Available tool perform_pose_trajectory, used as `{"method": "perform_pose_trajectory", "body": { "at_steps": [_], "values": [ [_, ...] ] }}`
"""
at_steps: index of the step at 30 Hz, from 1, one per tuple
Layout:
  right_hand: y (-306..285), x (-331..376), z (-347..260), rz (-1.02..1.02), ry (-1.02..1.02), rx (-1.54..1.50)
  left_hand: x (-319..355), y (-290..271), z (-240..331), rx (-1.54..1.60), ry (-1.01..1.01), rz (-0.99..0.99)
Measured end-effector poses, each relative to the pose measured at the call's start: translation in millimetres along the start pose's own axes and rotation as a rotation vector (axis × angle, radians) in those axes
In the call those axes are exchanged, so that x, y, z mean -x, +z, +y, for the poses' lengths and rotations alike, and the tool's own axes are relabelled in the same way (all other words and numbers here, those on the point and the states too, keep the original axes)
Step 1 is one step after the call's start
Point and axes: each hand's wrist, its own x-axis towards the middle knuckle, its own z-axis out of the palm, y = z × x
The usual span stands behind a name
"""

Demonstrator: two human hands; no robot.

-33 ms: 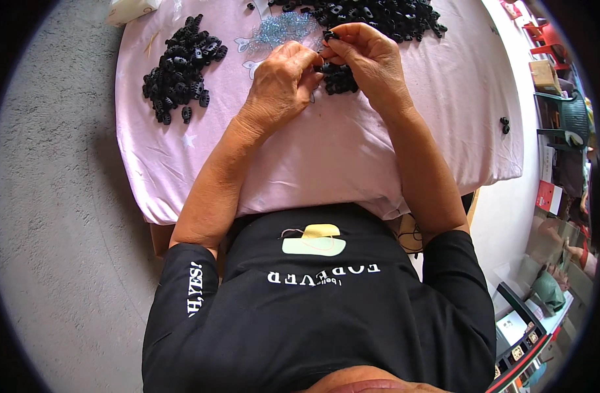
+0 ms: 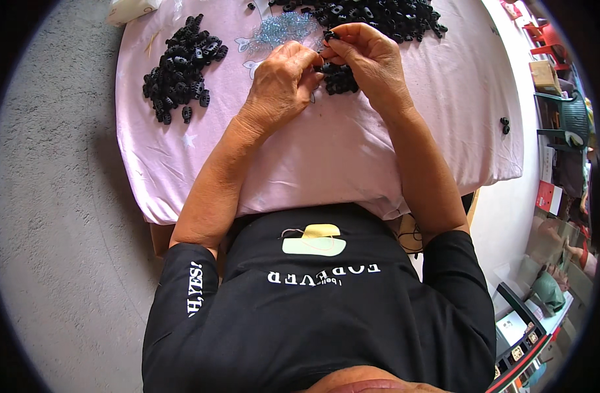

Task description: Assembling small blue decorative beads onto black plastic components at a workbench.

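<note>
My right hand [image 2: 373, 64] pinches a small black plastic cord lock part [image 2: 331, 35] between thumb and fingertips. Close beside it, my left hand [image 2: 281, 80] has its thumb and fingers pressed together; whatever is in them is too small or hidden to make out. The two sets of fingertips nearly meet above a small cluster of black cord lock parts [image 2: 340, 80] on the pink cloth. Just beyond the left hand lies a heap of tiny shiny pale-blue pieces [image 2: 283, 29], too fine to name surely.
A pile of black cord locks [image 2: 182, 71] lies at the left, and a larger heap of black parts [image 2: 385, 16] at the far side. Two black pieces [image 2: 505, 125] sit near the right edge of the pink cloth [image 2: 326, 157]. A white box [image 2: 131, 9] stands at the far left corner.
</note>
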Motion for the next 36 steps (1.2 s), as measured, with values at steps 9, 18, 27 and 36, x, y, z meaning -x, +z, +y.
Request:
{"method": "perform_pose_trajectory", "body": {
  "at_steps": [9,18,27,36],
  "values": [
    [0.7,1.2,0.1,-0.023,-0.027,0.037,0.1,2.5,-5.6,-0.004,0.006,0.041],
    [2.2,1.6,-1.4,-0.018,-0.034,0.022,-2.9,1.7,-2.7,0.322,-0.307,0.183],
    [5.3,4.2,-1.4,-0.082,-0.024,0.025,-3.8,-3.1,-7.4,0.403,-0.277,0.196],
    [3.8,2.8,-0.6,-0.122,-0.029,-0.007,-4.6,-5.5,-8.2,0.549,-0.306,0.195]
  ]
}}
